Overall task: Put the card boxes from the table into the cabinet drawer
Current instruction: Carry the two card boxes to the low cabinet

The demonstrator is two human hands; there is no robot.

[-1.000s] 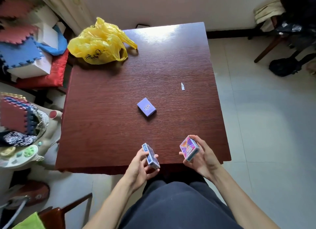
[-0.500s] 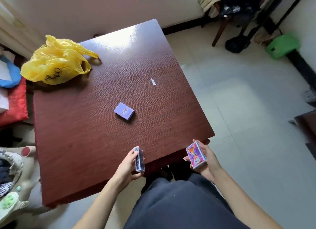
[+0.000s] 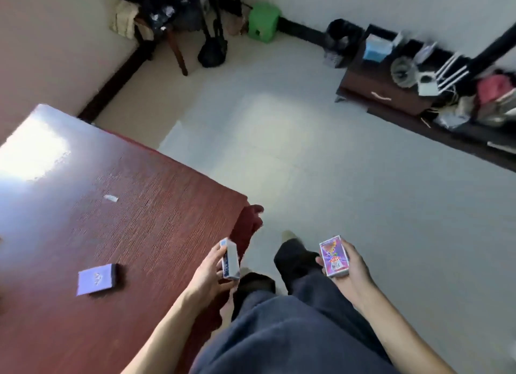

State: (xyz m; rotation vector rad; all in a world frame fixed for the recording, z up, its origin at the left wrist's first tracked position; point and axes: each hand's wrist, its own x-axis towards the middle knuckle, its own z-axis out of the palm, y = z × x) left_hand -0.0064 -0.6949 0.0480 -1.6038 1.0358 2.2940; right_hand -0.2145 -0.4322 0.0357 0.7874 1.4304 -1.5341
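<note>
My left hand [image 3: 208,276] grips a blue and white card box [image 3: 230,259] on edge, just off the corner of the dark red table [image 3: 145,211]. In my right hand [image 3: 353,270] is a purple and pink card box [image 3: 334,256], face up over the floor. A third, lilac card box [image 3: 96,278] lies flat on the table to the left. The low dark cabinet [image 3: 388,93] stands against the far right wall, its drawer front with a pale handle [image 3: 381,96] looking shut.
A small white scrap [image 3: 111,198] lies on the table. Clutter covers the cabinet top, with clothes beside it. A green stool [image 3: 262,22], a chair leg [image 3: 178,52] and black bags stand at the far wall. Pale tiled floor [image 3: 307,156] lies between me and the cabinet.
The view has swung right, away from the table toward the cabinet. The yellow bag has left the frame. Both hands have kept their boxes and moved off the table edge.
</note>
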